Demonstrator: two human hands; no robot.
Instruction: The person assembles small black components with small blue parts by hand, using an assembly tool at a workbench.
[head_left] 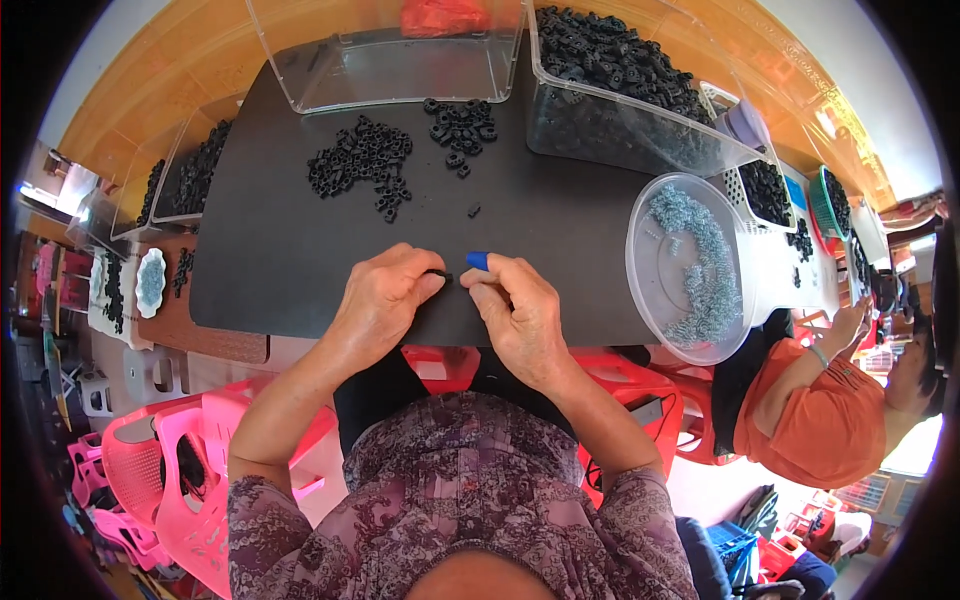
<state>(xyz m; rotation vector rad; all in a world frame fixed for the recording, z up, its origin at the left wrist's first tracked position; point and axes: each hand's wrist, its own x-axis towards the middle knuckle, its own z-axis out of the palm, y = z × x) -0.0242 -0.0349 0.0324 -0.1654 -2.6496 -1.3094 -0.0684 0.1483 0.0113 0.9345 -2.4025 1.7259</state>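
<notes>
My left hand pinches a small black plastic part between thumb and forefinger above the near edge of the dark table. Close by on its right, my right hand has thumb and fingers pressed together, with a blue finger cot on one fingertip. Whatever sits in that pinch is too small to make out. A single black part lies just beyond both hands. Farther off are a larger pile of black parts and a smaller cluster.
A round clear tub of small metal springs stands at the table's right. Behind it is a clear bin heaped with black parts. Another clear bin holds something red. A co-worker in orange sits at right; pink chairs stand at left.
</notes>
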